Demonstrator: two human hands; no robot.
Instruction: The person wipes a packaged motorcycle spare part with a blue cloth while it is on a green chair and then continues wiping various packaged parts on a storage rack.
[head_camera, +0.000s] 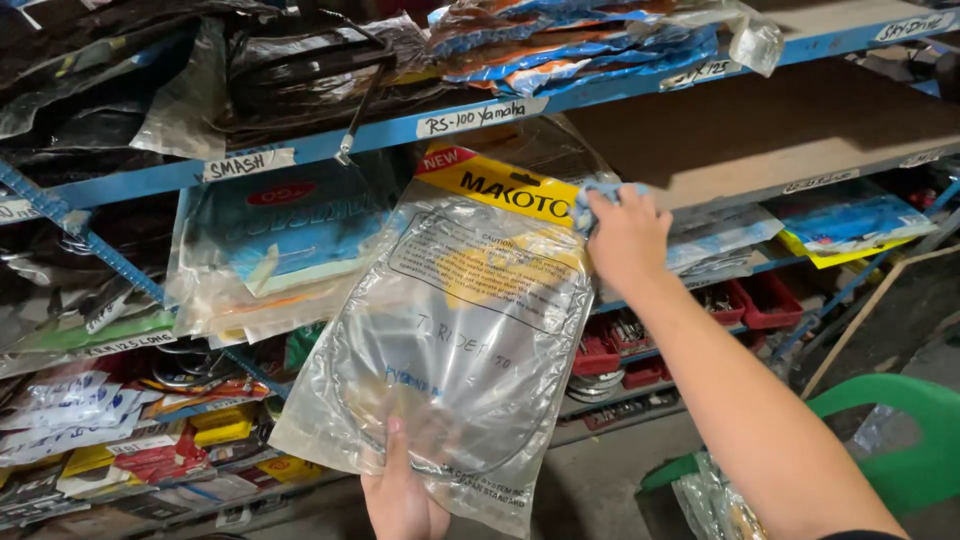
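Note:
My left hand (402, 492) grips the bottom edge of a clear plastic packet (450, 340) with a yellow header card and a coiled cable inside, holding it upright in front of the shelves. My right hand (626, 235) presses a small light-blue cloth (598, 195) against the packet's top right corner, beside the yellow header. The thumb of my left hand lies on the packet's front.
Blue metal shelving (480, 112) is stacked with bagged cables and parts. More clear packets (270, 250) hang at the left. Red bins (765, 300) of small parts sit lower right. A green plastic chair (900, 420) stands at the bottom right, with a plastic bag beside it.

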